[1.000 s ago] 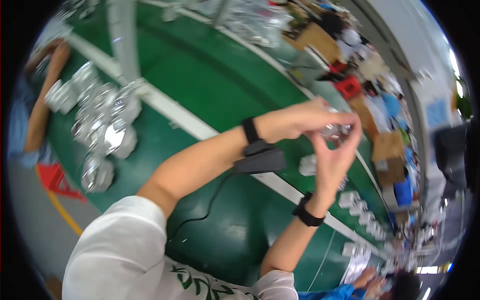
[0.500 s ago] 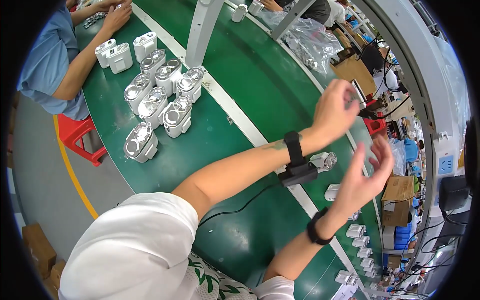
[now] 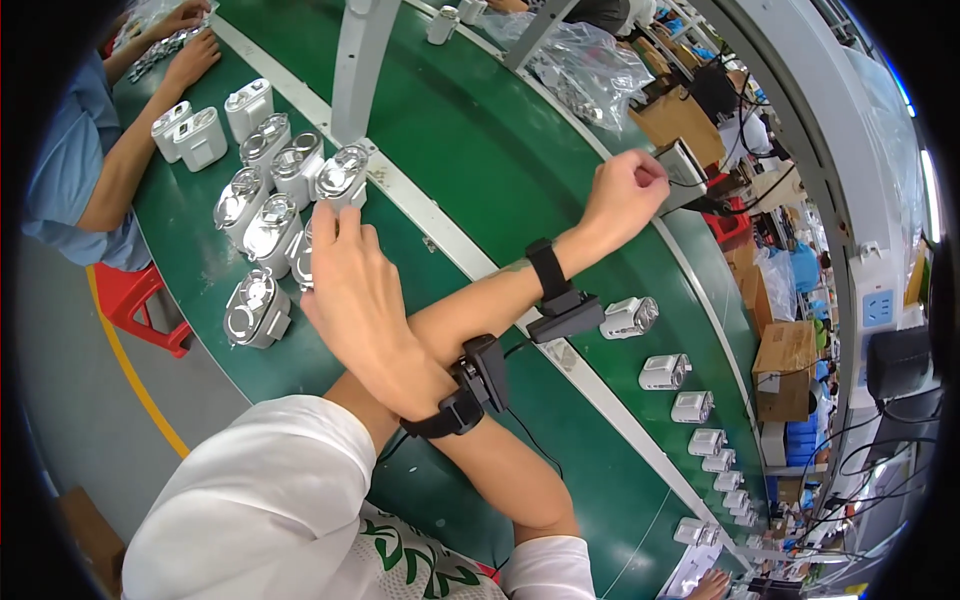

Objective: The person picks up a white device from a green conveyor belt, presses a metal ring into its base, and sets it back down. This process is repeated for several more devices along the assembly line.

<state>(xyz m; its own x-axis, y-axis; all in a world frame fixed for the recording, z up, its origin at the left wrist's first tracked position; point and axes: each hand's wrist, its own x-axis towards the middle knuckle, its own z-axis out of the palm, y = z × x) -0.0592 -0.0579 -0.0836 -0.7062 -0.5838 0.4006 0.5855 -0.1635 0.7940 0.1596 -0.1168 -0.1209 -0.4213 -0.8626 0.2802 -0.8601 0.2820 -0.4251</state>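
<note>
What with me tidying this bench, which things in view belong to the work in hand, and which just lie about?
Likely part of the work:
clustered white units, with the right hand at them
row of white units on the right

Seemingly just lying about:
red stool
cardboard box
clear plastic bag, contents unclear

White housing [image 3: 302, 262] | silvery top | upright | partly hidden | on green bench [image 3: 415, 260]

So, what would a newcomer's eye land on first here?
Probably the crossed arms: the right hand, left of centre, is at a cluster of white-and-silver units, while the left hand is out at upper right. Next, a row of similar units runs down the right side, and a red stool stands near the left edge.
</note>
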